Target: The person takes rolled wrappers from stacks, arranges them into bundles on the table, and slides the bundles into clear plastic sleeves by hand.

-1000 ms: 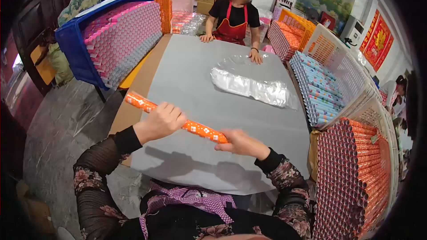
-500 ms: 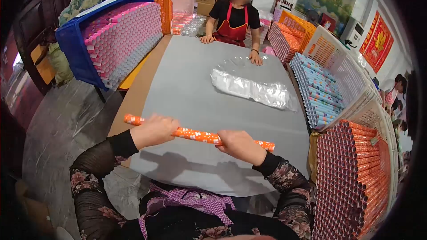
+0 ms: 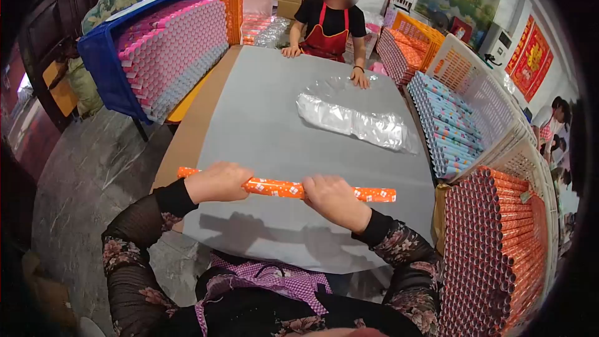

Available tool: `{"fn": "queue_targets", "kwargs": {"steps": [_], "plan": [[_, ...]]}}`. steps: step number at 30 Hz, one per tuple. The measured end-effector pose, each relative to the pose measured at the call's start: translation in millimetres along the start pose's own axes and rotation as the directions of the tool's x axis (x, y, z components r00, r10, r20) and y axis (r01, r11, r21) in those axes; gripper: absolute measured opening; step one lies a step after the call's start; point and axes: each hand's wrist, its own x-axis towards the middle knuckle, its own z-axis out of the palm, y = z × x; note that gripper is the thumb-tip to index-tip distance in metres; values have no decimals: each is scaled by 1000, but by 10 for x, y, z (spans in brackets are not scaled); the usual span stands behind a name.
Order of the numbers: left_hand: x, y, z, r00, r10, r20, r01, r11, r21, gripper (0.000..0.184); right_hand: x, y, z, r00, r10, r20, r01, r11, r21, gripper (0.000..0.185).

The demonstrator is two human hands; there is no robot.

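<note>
An orange roll [image 3: 274,188] with a white pattern lies nearly level across both hands, above the near part of the grey-covered table [image 3: 249,118]. My left hand [image 3: 219,182] is wrapped round it near its left end, which sticks out past the wrist. My right hand [image 3: 336,198] grips it right of the middle, and the right end shows beyond that hand. Clear plastic bags [image 3: 355,123] lie farther back on the table.
A person in a red apron [image 3: 326,34] stands across the table, hands on its far edge. At the left is a blue crate [image 3: 103,75] of pink rolls. White crates [image 3: 493,103] with blue rolls [image 3: 443,128] and orange rolls [image 3: 493,231] stand at the right.
The roll was slanted down to the right and is now nearly level. My right hand has moved from its end inward along it and closed round it.
</note>
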Motion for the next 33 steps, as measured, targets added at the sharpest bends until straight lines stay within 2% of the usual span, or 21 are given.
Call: {"fn": "queue_targets", "kwargs": {"steps": [2, 3, 4, 5, 7, 9, 11, 13, 14, 15, 17, 18, 19, 21, 24, 26, 28, 29, 30, 31, 33], "plan": [[1, -27, 32, 1000, -3, 9, 3, 1000, -6, 16, 27, 45, -37, 1000, -22, -20, 24, 990, 136, 26], [-2, -54, 89, 991, 59, -120, -53, 997, 49, 17, 17, 76, -48, 1000, -23, -19, 26, 990, 137, 26], [-10, -88, 121, 961, 127, -245, -101, 988, 113, 18, 5, 119, -63, 999, -15, 37, 6, 968, 251, 27], [-23, -130, 139, 961, 126, -246, -100, 988, 114, 18, 11, 148, -74, 996, -13, 93, -21, 933, 359, 29], [-35, -166, 125, 828, 358, -430, -120, 864, 489, 20, 57, 172, -152, 982, -5, 188, -78, 899, 430, 30], [-48, -197, 122, 808, 384, -446, -117, 847, 518, 20, 70, 156, -292, 864, 26, 503, -433, 547, 717, 29], [-51, -211, 153, 788, 410, -460, -112, 830, 547, 21, 62, 153, -226, 869, 16, 495, -395, 624, 674, 29], [-52, -196, 230, 895, 225, -386, -129, 957, 260, 23, 5, 134, -60, 1000, -18, 17, 12, 958, 287, 28], [-67, -203, 243, 919, 186, -347, -134, 977, 168, 24, -31, 146, -52, 998, -58, -33, 62, 987, 145, 28], [-76, -179, 179, 919, 186, -348, -133, 977, 169, 24, -30, 150, -63, 998, -59, -33, 63, 987, 145, 28], [-90, -126, 33, 996, 68, -64, -68, 998, 2, 26, -46, 166, -80, 999, -32, 12, 30, 982, 189, 30], [-62, -173, 112, 977, 120, -174, -122, 993, 1, 26, -59, 170, -103, 996, 0, 88, -23, 965, 260, 31], [-67, -233, 157, 978, 118, -175, -120, 993, 0, 26, -58, 198, -135, 996, -1, 89, -22, 965, 260, 31], [-90, -322, 214, 849, 298, -436, -198, 945, 259, 26, -33, 287, -201, 951, 4, 309, -148, 883, 445, 31], [-137, -353, 264, 835, 330, -440, -142, 902, 407, 25, -20, 302, -238, 913, 7, 409, -251, 798, 548, 33], [-155, -339, 274, 868, 277, -412, -141, 933, 332, 24, -59, 274, -193, 895, -12, 447, -277, 768, 577, 31], [-180, -289, 210, 897, 228, -378, -134, 957, 259, 23, -105, 253, -67, 989, -4, 147, -48, 936, 349, 28], [-191, -250, 167, 952, 126, -281, -89, 986, 141, 22, -98, 237, -59, 989, -5, 147, -48, 935, 351, 28], [-194, -228, 134, 986, 31, -166, -27, 999, 28, 21, -88, 214, -55, 998, 12, 66, -24, 980, 195, 28], [-181, -250, 130, 986, 30, -162, -26, 999, 25, 21, -89, 195, -49, 1000, 15, -16, -14, 999, 35, 29], [-140, -306, 111, 988, 53, -144, -58, 998, -30, 21, -86, 243, -16, 1000, 16, -3, -16, 997, 71, 30]]}}
